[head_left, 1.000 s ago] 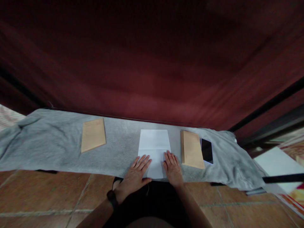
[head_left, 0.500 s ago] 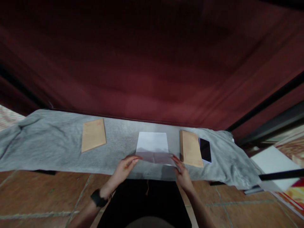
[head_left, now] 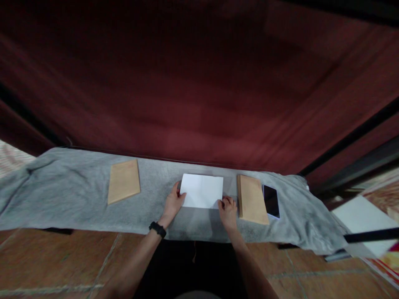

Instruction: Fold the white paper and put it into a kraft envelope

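Note:
A white sheet of paper [head_left: 202,191] lies on the grey cloth in front of me, apparently folded over, with a faint crease down its middle. My left hand [head_left: 173,202] grips its left edge, thumb on top and fingers beneath or beside it. At the near right corner, my right hand [head_left: 227,210] pinches the paper with curled fingers. To the right of that hand is a stack of brown envelopes [head_left: 254,199]. Another brown envelope [head_left: 124,181] rests apart on the left.
Grey cloth [head_left: 77,187] covers the long narrow table. A phone [head_left: 271,201] lies beside the envelope stack. Dark red fabric [head_left: 193,104] rises behind the table. White paper or board [head_left: 361,216] and a dark bar [head_left: 370,235] are at the far right.
The near part of the paper, held raised before, now lies folded over the far part. Both hands have moved forward to its side edges.

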A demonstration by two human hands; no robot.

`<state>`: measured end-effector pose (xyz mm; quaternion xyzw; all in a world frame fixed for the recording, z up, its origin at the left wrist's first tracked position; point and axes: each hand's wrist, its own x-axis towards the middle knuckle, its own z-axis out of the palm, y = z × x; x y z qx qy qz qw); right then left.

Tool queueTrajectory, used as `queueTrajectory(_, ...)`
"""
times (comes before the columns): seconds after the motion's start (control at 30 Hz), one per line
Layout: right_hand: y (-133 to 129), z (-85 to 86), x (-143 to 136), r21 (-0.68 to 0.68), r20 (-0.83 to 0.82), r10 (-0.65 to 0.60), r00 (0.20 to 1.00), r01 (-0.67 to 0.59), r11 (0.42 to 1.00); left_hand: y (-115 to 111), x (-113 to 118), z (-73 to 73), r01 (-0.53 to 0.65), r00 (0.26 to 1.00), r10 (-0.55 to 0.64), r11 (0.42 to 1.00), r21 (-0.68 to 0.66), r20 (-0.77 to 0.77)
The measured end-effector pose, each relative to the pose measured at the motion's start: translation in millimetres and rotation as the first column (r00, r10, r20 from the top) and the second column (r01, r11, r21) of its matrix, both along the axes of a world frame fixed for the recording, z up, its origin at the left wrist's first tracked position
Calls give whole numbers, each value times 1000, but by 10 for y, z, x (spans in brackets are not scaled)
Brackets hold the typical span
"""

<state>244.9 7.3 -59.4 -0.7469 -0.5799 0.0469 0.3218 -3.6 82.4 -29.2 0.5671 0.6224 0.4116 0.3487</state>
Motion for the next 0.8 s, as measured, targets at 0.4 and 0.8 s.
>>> queueTrajectory(0.4,-137,-115,-79,105,164,-51,985,34,994,-319,64,-61,102,816,-7,986,131,-578)
queueTrajectory(0.8,392,25,-575,-166,222,385,896,-354,920,-222,654,-250,470,531,-259,882,26,-807)
